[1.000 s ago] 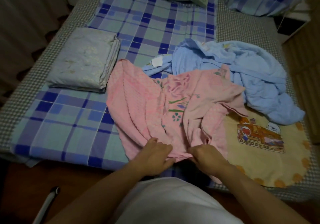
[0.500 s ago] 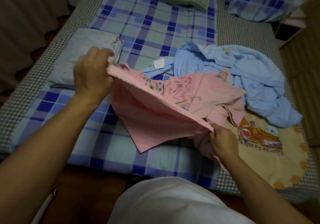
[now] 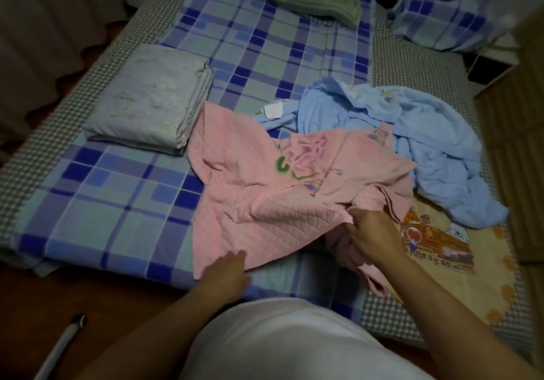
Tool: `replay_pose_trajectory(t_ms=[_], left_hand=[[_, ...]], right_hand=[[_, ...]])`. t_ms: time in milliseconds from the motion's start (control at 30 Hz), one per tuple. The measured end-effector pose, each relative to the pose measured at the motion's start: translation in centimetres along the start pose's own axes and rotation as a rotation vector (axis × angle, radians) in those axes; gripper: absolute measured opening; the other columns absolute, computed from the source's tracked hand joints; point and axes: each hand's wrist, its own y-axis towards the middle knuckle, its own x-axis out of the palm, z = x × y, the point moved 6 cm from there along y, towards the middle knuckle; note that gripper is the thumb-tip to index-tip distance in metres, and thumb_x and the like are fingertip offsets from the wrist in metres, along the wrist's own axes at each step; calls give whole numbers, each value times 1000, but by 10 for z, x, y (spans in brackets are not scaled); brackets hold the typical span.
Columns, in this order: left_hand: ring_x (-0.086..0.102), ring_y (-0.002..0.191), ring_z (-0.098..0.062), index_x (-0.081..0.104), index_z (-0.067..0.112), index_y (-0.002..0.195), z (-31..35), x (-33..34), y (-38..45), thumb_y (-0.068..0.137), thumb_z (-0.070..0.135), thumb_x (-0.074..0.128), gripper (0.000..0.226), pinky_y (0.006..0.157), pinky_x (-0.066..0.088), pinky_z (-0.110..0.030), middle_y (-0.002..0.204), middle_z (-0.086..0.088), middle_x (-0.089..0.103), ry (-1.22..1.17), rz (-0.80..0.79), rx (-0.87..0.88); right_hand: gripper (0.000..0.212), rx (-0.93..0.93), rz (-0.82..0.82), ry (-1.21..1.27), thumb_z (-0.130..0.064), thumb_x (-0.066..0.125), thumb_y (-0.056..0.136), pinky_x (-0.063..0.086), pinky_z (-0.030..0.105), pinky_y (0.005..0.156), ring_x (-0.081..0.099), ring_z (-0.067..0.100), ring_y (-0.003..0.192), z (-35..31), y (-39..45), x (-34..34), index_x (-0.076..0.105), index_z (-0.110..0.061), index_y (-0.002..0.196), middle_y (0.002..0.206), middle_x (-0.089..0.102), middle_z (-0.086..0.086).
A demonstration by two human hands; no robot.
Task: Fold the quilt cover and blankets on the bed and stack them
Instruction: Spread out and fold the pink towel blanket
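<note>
My right hand [image 3: 372, 234] pinches the pink blanket [image 3: 265, 203] lying crumpled on the bed [image 3: 103, 203]. My left hand [image 3: 228, 273] is flat at its corner. I should pull it smooth first.

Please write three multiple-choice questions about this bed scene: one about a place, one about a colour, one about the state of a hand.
1. Where does the folded grey quilt cover lie?
A. left of the pink blanket
B. on the blue blanket
C. on the floor

2. What colour is the crumpled blanket at the right?
A. green
B. light blue
C. red

3. What does the right hand do?
A. hangs idle
B. presses the pillow
C. pinches the pink blanket's edge

Key: 1 A, it touches the pink one's left corner; 2 B, plainly blue; 3 C, fingers curl round pink cloth.
</note>
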Motion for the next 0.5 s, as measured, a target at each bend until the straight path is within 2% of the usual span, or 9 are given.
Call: replay_pose_trajectory(t_ms=[67,167,267,333,400,433,500], left_hand=[[49,122,-25,34,24,141,54,-19,-2,86,57,59,69,96,47,-40,137,-3,42,-202,195,125],[46,119,-25,37,21,136,119,-56,-9,79,68,54,76,93,47,-41,136,-5,39,-235,504,293],[50,110,-25,48,21,123,140,-91,-6,76,49,61,56,85,50,-41,125,-5,47,-214,726,369],[53,101,-27,55,22,113,139,-107,4,67,26,69,49,78,51,-41,113,-3,52,-106,725,408],[57,95,-30,61,20,110,123,-112,17,60,8,70,52,72,49,-40,105,-4,56,-37,668,425],[58,94,-31,64,20,110,109,-116,23,60,4,69,53,70,49,-39,102,-4,56,-60,654,405],[57,96,-32,67,18,108,76,-127,29,62,0,66,49,72,49,-39,101,-6,55,-155,641,303]], right_hand=[[43,-53,19,-23,-55,47,92,35,33,60,64,35,86,-14,0,-17,65,-17,83,87,71,11],[69,-162,87,-107,-72,24,78,29,33,58,63,36,82,-34,-3,-44,65,-16,77,80,69,13],[67,-295,112,-193,-72,25,79,27,31,54,62,35,72,-42,-4,-67,64,-18,70,69,65,10],[57,-392,94,-202,-64,32,83,25,30,52,60,34,63,-42,-6,-81,55,-17,62,61,62,9],[49,-459,47,-134,-59,35,85,28,30,51,58,33,59,-32,-7,-89,44,-19,59,59,60,9],[53,-452,16,-94,-63,33,87,33,32,51,59,30,62,-24,-6,-93,46,-18,61,62,61,7],[76,-389,7,-73,-78,23,87,41,35,56,62,24,70,-6,-2,-98,61,-13,74,71,67,4]])
